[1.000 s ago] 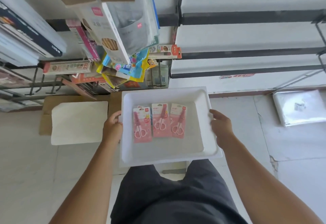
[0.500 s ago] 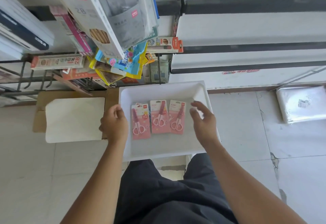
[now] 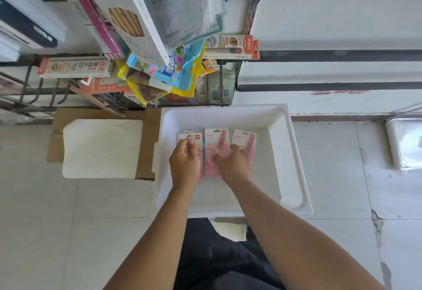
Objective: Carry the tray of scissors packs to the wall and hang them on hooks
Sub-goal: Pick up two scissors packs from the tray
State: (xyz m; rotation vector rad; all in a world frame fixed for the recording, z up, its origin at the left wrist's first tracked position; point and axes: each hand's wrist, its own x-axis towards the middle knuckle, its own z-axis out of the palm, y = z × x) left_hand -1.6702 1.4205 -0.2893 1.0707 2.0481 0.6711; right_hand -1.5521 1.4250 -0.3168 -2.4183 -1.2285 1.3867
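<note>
The white tray [image 3: 294, 152] lies low in front of me, below the display wall. Three pink scissors packs lie side by side in it. My left hand [image 3: 185, 164] reaches into the tray, and its fingertips pinch the top of the left pack [image 3: 196, 136]. My right hand [image 3: 233, 164] rests, fingers apart, over the middle pack [image 3: 215, 139] and the right pack [image 3: 245, 137], with nothing lifted. Both hands hide the lower halves of the packs. Dark metal hooks [image 3: 41, 88] stick out of the wall at upper left.
Hanging stationery packs [image 3: 164, 70] and pencil boxes [image 3: 75, 68] crowd the wall above the tray. A white sheet on flattened cardboard [image 3: 102, 148] lies on the floor left of the tray. A plastic-wrapped white bundle [image 3: 404, 143] sits at the far right.
Both hands let go of the tray's sides and moved inward onto the packs. The tray now sits lower, with no hand holding it, closer to the wall.
</note>
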